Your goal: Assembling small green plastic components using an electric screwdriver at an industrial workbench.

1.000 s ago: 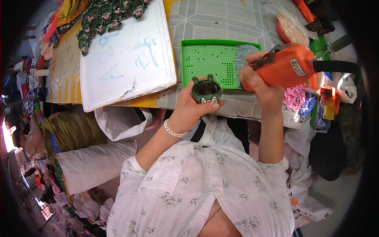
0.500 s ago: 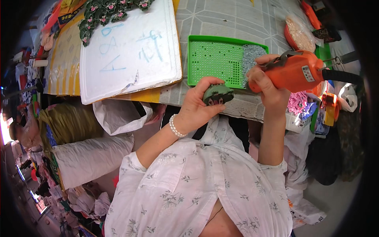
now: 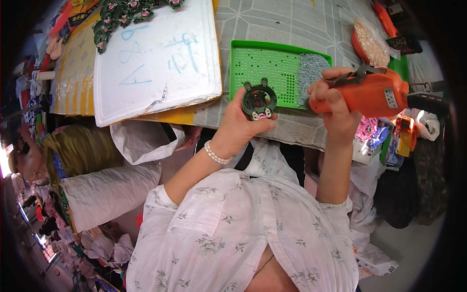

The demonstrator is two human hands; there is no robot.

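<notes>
My left hand (image 3: 239, 119) is closed around a small round dark-green plastic shell (image 3: 257, 104). Its hollow inner side faces up, with two ear-like tabs at the far edge and pink and white details at the near edge. An orange electric screwdriver (image 3: 372, 95) lies in the grip of my right hand (image 3: 336, 100), its nose pointing left, apart from the shell. Just beyond both hands is a green perforated tray (image 3: 232, 73) on the table. Small silvery screws (image 3: 311, 70) are heaped at its right end.
At left a white foam board (image 3: 160, 58) rests on a taped carton, bearing a cluster of green parts with pink details (image 3: 119, 19). A red bowl of pale small pieces (image 3: 372, 44) stands far right. White sacks (image 3: 114, 194) lie below the table's left side.
My left hand has turned the green shell so its hollow side shows upward, and moved slightly left. The screwdriver in my right hand has shifted a little right, away from it.
</notes>
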